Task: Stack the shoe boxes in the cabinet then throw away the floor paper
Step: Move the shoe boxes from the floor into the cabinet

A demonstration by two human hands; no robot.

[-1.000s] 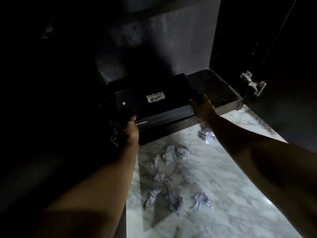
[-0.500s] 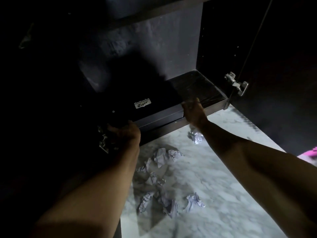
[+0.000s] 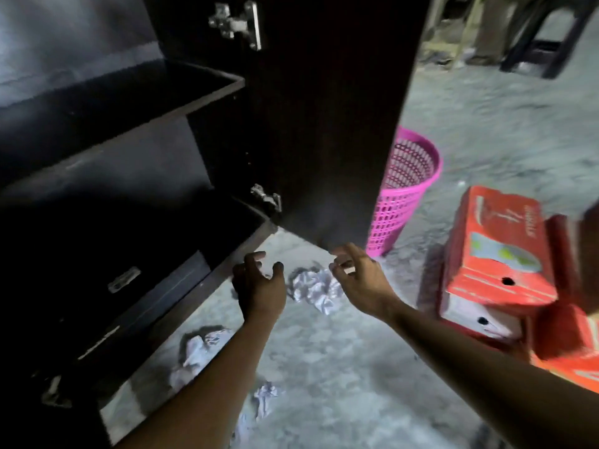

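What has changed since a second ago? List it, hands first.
Both hands have let go of the black shoe box, which now lies on the cabinet's bottom shelf. The left hand and right hand have pulled back and hang empty over the floor, fingers loosely spread. The view has swung right, bringing in the pink basket and red shoe boxes. The crumpled paper stays on the floor.

both hands, left hand (image 3: 259, 288) and right hand (image 3: 359, 280), hover empty with loosely curled fingers over crumpled paper (image 3: 312, 288), red shoe boxes (image 3: 496, 251) at three o'clock.
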